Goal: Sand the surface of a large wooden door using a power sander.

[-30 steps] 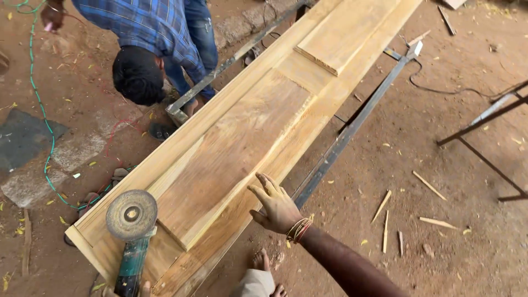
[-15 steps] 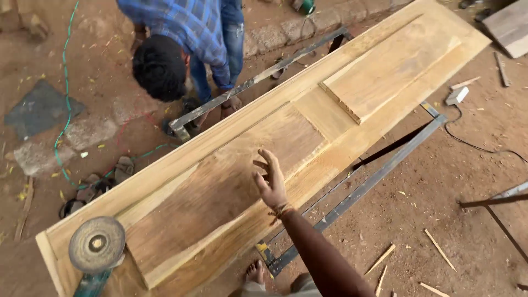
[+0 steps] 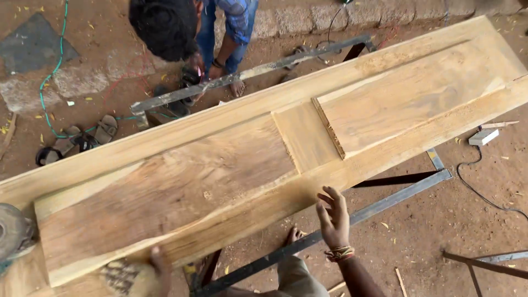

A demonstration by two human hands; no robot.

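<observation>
The right hand (image 3: pixel 334 219) hovers open-fingered, empty, at the wooden door (image 3: pixel 264 159) edge; the left hand (image 3: pixel 137 275), partly cropped, rests on it, grip indiscernible.

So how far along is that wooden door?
The door is already assembled, with raised panels and frame joined. In hand: the left hand rests on its near edge by the grinder disc; the right hand hovers open. The surface looks rough and bare, so smoothing probably remains.
</observation>
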